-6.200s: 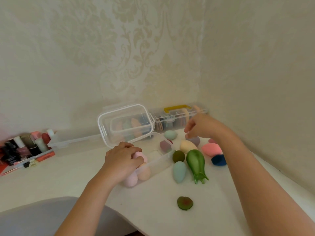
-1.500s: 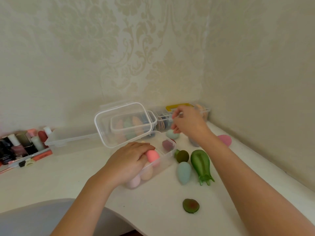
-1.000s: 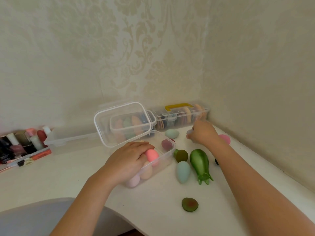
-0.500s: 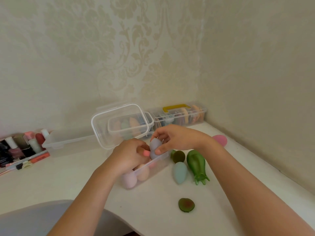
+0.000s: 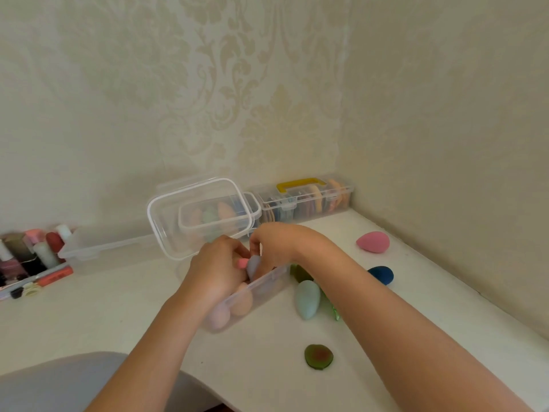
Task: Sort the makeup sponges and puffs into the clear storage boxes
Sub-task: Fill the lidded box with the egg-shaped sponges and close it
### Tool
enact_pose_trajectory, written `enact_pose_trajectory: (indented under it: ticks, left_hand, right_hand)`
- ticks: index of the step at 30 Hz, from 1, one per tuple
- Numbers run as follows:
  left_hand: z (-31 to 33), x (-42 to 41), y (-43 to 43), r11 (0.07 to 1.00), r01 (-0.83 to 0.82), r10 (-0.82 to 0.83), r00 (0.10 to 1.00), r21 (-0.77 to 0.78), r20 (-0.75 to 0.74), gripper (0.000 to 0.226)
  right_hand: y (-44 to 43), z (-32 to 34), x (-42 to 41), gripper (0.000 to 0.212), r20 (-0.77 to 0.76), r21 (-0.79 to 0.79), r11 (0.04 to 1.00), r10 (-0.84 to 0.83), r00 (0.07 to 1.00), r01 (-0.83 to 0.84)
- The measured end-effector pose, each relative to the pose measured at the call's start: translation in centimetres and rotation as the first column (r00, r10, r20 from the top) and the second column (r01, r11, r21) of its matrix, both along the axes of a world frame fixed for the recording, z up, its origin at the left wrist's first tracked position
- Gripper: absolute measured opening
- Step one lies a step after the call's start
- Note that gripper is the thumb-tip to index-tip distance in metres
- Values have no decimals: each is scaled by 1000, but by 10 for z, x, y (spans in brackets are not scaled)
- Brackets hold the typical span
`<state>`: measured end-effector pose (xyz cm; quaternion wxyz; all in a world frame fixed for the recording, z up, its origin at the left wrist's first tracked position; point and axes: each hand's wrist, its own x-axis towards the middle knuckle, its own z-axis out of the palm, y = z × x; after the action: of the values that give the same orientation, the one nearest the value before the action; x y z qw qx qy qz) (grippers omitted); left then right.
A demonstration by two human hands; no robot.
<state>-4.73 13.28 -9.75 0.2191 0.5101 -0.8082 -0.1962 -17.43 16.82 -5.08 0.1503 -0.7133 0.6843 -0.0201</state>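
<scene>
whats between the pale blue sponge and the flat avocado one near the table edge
Nothing, going by the head view: only bare white table separates the pale blue sponge from the avocado sponge.

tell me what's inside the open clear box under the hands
Near end: a pale pink sponge and a peach sponge. The left hand holds a coral sponge; the right hand pinches a lilac sponge. The hands cover the far end of the box.
</scene>
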Motion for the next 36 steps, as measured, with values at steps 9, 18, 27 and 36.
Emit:
enact_pose_trajectory:
  ticks: [9, 18, 27, 36]
  left_hand:
    - [1, 2, -2, 1000, -23, 23, 1000, 1, 12, 20]
    - [7, -3, 4, 999, -12, 18, 975, -29, 221, 26]
    - [4, -3, 2, 999, 11, -1, 960, -34, 281, 25]
    - [0, -4, 0, 994, 41, -13, 963, -101, 270, 21]
  right_hand:
    - [-22, -9, 24, 15, -217, 62, 998, 17, 976, -4]
    - [-6, 24, 5, 11, 116, 349, 936, 1, 993, -42]
    - [5, 32, -20, 26, 392, 210, 977, -41, 919, -46]
    - [32, -17, -129, 41, 5, -143, 787, -606, 795, 600]
